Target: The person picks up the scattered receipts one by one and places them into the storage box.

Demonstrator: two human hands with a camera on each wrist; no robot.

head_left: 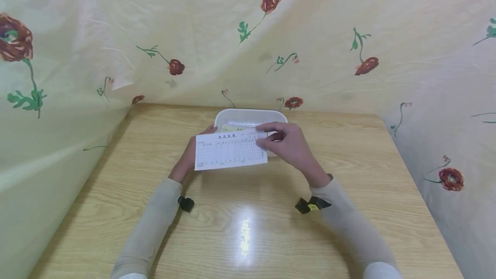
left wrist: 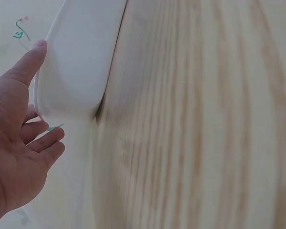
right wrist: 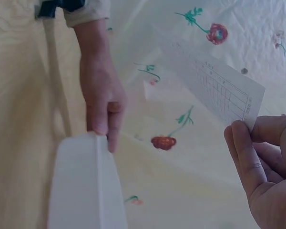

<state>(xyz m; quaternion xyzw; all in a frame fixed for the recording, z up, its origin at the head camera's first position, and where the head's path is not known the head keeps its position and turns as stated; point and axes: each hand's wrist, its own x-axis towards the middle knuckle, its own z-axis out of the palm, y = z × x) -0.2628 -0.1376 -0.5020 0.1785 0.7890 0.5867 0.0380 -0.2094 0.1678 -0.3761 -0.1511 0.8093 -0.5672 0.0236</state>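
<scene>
My right hand (head_left: 289, 143) pinches a white printed receipt slip (head_left: 228, 150) by its right end, between thumb and fingers. The slip has a ruled table on it and is held up in front of a white plastic tub (head_left: 248, 116), covering much of it in the head view. My left hand (left wrist: 16, 138) holds the tub's left end, thumb on the rim and fingers around the outside. Part of that hand is hidden behind the slip in the head view. A yellowish printed paper (head_left: 231, 128) shows inside the tub, partly covered by the slip.
The tub stands on a light wooden table (head_left: 248, 206), near its back edge. Cream cloth (head_left: 217, 33) with red flowers hangs behind the table and at both sides. Black straps sit at the left wrist (head_left: 186, 203) and right wrist (head_left: 310, 205).
</scene>
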